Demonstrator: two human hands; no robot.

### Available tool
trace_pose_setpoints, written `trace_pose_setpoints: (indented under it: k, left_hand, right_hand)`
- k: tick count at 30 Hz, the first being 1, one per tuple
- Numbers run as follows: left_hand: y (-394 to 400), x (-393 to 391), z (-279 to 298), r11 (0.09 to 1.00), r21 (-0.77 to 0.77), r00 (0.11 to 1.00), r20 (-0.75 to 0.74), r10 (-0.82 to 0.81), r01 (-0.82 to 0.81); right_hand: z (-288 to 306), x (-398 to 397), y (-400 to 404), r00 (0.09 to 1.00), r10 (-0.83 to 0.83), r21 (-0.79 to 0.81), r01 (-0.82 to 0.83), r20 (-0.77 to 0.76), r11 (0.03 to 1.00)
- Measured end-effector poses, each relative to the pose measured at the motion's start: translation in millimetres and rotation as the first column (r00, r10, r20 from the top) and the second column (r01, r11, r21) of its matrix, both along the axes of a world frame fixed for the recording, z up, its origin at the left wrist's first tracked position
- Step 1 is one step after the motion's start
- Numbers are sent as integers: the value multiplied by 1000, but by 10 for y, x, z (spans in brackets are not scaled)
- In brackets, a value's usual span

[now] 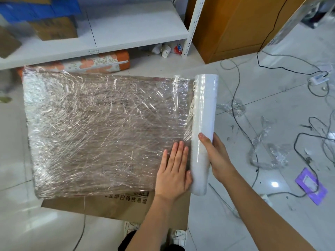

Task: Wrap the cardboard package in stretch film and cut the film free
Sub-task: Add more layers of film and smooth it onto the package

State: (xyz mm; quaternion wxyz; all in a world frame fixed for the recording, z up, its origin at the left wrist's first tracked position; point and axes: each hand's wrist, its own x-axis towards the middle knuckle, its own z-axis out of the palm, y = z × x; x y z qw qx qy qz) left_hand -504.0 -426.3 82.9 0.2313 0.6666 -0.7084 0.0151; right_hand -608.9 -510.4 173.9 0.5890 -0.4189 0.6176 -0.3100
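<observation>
**Film roll at the package's right edge**

The cardboard package (101,131), its top covered in crinkled stretch film, lies on the tiled floor (253,105) in front of a white shelf (126,29). Left hand (174,171) lies flat, fingers straight, on the film near the right edge. Right hand (215,156) has its grip wrapped round the film roll (204,113), held just beside the package, film running between them. Loose cables (235,98) trail to the right.

Glossy, wrinkled clear film (101,124) covers the matt brown cardboard package (116,207); the floor tiles (272,109) shine smooth.
</observation>
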Motion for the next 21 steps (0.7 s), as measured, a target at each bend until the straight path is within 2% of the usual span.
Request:
trace_pose_setpoints:
  k: [3,6,11,17,21]
  left_hand:
    - [32,-4,-24,1000,-3,1000,-3,7,-7]
    - [51,-15,-31,1000,-1,1000,19,19,-19]
    - [51,-41,1,999,-3,992,111,54,-54]
    - [119,-48,2,997,28,992,112,62,-66]
    - [179,22,130,996,89,1000,-21,13,-11]
  right_hand:
    - [0,-91,47,995,83,27,-85,62,996]
    - [49,-156,53,988,152,-54,-151,11,987]
    - [-11,-231,-5,990,15,-183,-41,-143,982]
    - [-168,-226,-47,989,68,-110,-83,-129,990]
    - [-259,-190,-46,994,85,-67,-90,-76,994]
